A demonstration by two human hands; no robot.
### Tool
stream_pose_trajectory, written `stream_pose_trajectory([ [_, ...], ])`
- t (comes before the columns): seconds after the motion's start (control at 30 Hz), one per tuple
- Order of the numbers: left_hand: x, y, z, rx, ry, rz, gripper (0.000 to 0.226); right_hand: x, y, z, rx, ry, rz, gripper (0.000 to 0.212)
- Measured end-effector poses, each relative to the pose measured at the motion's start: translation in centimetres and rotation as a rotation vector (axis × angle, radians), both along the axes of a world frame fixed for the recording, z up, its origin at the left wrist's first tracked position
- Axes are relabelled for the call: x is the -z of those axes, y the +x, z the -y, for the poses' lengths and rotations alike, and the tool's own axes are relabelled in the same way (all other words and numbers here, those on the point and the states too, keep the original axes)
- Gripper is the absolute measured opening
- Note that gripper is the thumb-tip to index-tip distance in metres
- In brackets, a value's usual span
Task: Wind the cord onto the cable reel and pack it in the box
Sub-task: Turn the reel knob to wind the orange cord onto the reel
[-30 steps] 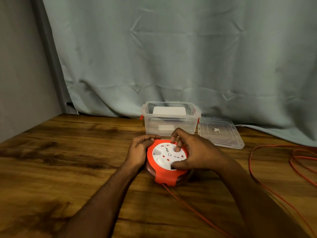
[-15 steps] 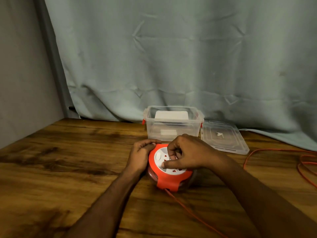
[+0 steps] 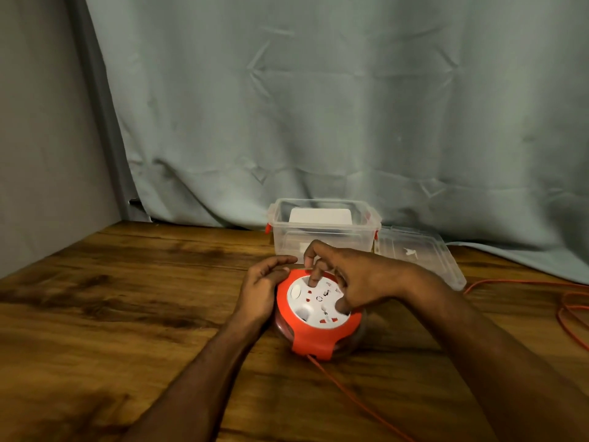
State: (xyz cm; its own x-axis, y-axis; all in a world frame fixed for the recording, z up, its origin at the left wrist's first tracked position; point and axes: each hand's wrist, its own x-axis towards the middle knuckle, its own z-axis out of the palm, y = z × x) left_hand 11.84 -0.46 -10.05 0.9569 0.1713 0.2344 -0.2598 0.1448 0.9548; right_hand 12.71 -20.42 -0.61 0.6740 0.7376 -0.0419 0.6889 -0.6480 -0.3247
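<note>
The reel (image 3: 318, 317) sits on the table (image 3: 143, 298) before the box (image 3: 322, 232), the left hand (image 3: 259, 290) clasping its side and the right hand's (image 3: 360, 277) curled fingers (image 3: 314, 274) gripping its white face, so best brace firmly and turn evenly, keeping the cord (image 3: 353, 403) untangled.

Both hands on the orange cable reel (image 3: 314, 327), which sits on a wooden tabletop (image 3: 127, 298).
The left hand (image 3: 261, 288) cups the reel's left rim, fingers curled over its far edge. The right hand (image 3: 357, 279) sits over the white socket face, with its bent index fingertip and thumb pressed onto it. The orange cord (image 3: 350, 400) leaves the reel's near side toward the lower right. Behind stands a clear box (image 3: 325, 237), with its lid (image 3: 420, 253) flat just beside it.
</note>
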Motion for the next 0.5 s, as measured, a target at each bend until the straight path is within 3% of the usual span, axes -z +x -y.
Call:
stream_pose_trajectory([
  [0.1,-0.1,-0.2,0.0,-0.001,-0.011,-0.016,0.029,0.1,0.2,0.2,0.007,-0.007,0.01,0.086],
  [0.33,-0.3,-0.2,0.2,-0.022,-0.016,-0.019,0.028,0.6,-0.6,-0.5,0.041,-0.104,0.278,0.051],
  [0.5,-0.3,-0.2,0.2,-0.018,0.012,-0.009,0.027,1.1,-0.8,-1.3,0.049,-0.099,0.323,0.052],
])
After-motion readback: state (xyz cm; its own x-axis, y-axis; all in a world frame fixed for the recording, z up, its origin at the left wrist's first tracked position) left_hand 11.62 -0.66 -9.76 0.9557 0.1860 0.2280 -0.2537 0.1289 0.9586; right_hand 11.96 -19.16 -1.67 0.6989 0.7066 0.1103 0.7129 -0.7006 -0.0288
